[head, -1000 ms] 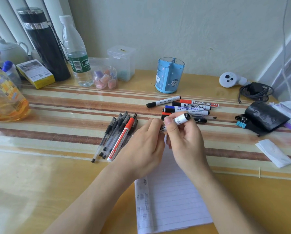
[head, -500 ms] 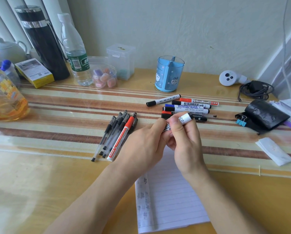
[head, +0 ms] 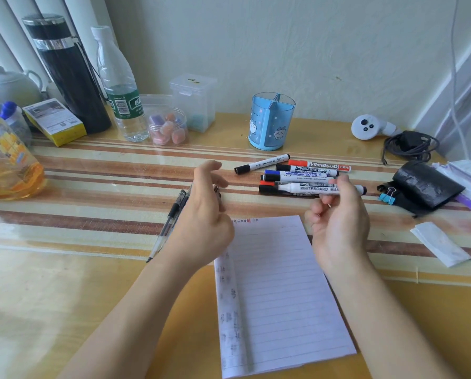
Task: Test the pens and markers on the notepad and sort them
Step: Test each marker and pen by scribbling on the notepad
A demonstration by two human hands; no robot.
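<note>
My right hand [head: 338, 222] holds an uncapped white whiteboard marker [head: 308, 188] level above the table, its tip pointing left. It hangs just in front of a row of several whiteboard markers [head: 311, 170] lying on the striped mat. My left hand [head: 204, 217] is off to the left with its fingers curled round a small dark piece that looks like the marker's cap. Under that hand lie several gel pens [head: 171, 214], mostly hidden. A lined notepad [head: 278, 283] lies between my forearms, with faint marks down its left edge.
A blue divided pen holder [head: 271, 124] stands behind the markers. At the back left are a black flask [head: 70, 75], a water bottle [head: 122, 99] and small clear boxes. A black pouch [head: 426, 184], binder clip, cable and folded tissue [head: 439, 242] lie at the right.
My hands have drawn apart: the left moved left with the cap pulled off, the right moved right with the marker, whose tip is now bare. The notepad's top is uncovered.
</note>
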